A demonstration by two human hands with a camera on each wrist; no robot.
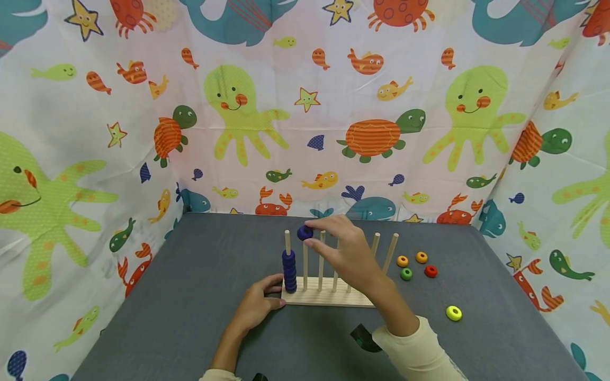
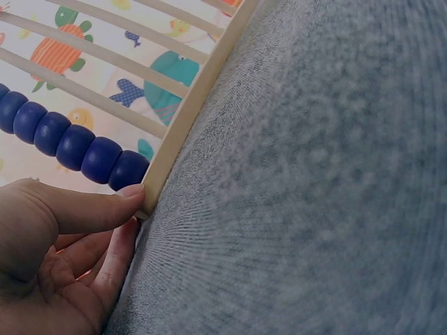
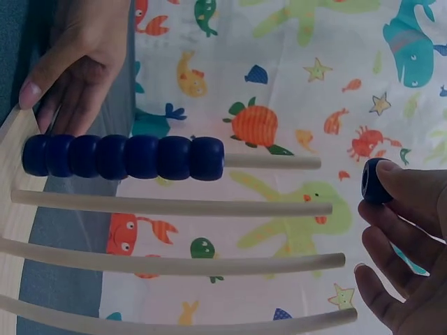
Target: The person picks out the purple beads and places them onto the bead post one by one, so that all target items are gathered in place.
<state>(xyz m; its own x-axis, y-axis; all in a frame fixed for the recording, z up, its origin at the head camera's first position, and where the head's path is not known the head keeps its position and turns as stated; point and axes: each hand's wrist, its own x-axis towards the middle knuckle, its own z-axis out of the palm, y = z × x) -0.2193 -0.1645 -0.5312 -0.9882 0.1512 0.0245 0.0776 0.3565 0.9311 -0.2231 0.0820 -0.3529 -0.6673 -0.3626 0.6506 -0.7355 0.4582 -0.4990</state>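
A wooden base (image 1: 329,299) with several upright pegs stands on the grey table. Its leftmost peg (image 3: 272,161) carries a stack of dark blue beads (image 1: 289,271), with bare wood above them. My left hand (image 1: 259,301) grips the left end of the base; in the left wrist view the thumb (image 2: 105,209) lies on its edge, beside the lowest bead. My right hand (image 1: 350,254) pinches one blue bead (image 1: 305,232) between thumb and finger, near the top of the second peg. In the right wrist view that bead (image 3: 375,183) is apart from the peg tips.
Right of the base lie loose beads: two orange ones (image 1: 402,261), a green one (image 1: 406,274), a red one (image 1: 431,271) and, nearer, a yellow one (image 1: 454,313). A cloth (image 1: 305,127) printed with sea animals hangs behind the table (image 1: 190,296) and at its sides.
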